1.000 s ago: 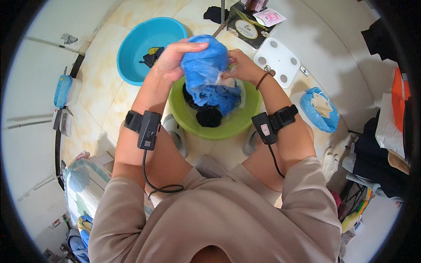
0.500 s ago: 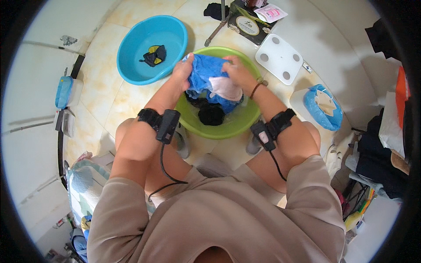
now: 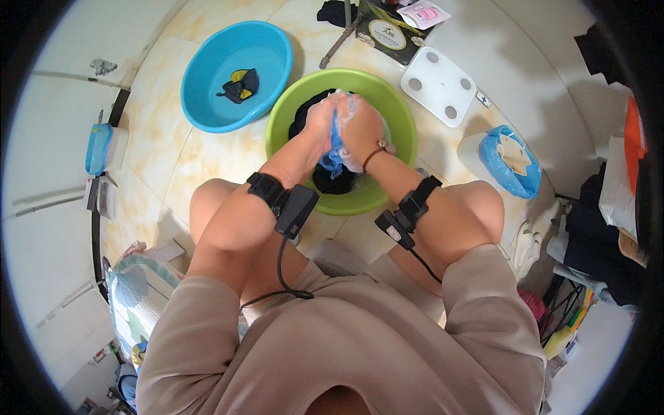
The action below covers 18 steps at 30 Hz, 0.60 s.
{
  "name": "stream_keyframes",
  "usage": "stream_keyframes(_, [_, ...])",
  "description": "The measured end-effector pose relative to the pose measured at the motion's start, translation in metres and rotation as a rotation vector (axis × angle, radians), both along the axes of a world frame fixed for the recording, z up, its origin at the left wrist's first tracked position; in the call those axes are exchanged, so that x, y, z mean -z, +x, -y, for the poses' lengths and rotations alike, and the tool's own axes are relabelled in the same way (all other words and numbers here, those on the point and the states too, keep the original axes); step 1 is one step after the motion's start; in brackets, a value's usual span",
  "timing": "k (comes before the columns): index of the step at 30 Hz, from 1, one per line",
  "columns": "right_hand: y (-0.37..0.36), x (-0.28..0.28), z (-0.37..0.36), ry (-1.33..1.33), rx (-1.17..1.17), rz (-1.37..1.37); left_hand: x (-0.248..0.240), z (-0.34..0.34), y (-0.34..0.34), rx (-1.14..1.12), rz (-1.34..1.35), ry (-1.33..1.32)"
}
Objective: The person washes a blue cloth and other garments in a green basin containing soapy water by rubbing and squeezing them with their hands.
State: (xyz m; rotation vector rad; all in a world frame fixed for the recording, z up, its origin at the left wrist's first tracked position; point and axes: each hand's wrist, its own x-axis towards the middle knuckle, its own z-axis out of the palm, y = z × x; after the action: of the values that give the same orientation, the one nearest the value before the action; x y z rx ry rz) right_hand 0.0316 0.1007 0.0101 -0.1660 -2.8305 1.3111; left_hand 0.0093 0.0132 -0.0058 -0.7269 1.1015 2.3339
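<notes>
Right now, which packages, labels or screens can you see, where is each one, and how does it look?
Dark box: floor, top centre, beyond the green basin; rectangular, black with a round pale label.
Pink packet: lying on that box; small, flat, pink and white.
No lit screen shows; the white scale right of the box is square with grey round pads.
</notes>
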Motion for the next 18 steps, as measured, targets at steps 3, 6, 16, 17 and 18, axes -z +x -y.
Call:
stream_keyframes(3, [-0.014,0.004,-0.005,-0.108,0.119,0.121,-0.038,-0.004,0.012,0.024,0.066,-0.188])
stream_keyframes(6, [-0.018,0.015,-0.025,-0.484,0.157,0.304,-0.03,-0.01,0.014,0.142,-0.067,-0.249])
stream_keyframes(16, [0.026,-0.031,0.019,-0.459,0.221,0.023,-0.008,0.012,-0.002,-0.013,-0.085,-0.378])
stream_keyframes(17, [0.034,-0.036,0.018,-0.372,0.106,-0.08,-0.004,0.01,-0.004,-0.009,-0.086,-0.374])
stream_keyframes(18, [0.038,-0.039,0.017,-0.286,-0.011,-0.181,0.0,0.013,-0.006,0.131,-0.205,-0.521])
